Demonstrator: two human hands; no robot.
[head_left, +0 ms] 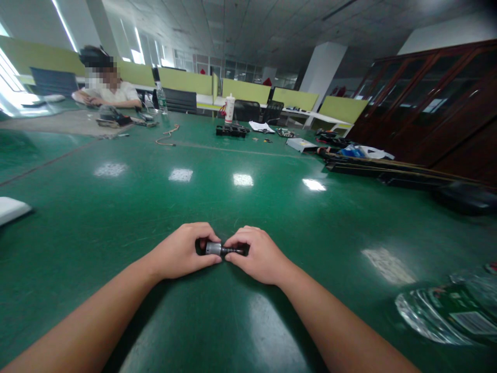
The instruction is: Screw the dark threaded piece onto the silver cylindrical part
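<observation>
Low over the green table, both hands meet around a small metal part. A silver cylinder (213,248) makes up its left end, and a thin dark ribbed shaft (228,250) runs out to the right. My left hand (186,251) is closed around the cylinder, its thumb and fingers on either side. With the fingertips pinched, my right hand (258,254) grips the shaft close to the cylinder. The shaft's far end lies in shadow inside the right hand, so what is there cannot be made out.
A plastic bottle (446,313) lies at the right. A white object (13,210) is at the left edge. Farther back are a black part (232,131), a white bottle (229,110) and dark strips (357,167). Another person (111,90) sits at the far left.
</observation>
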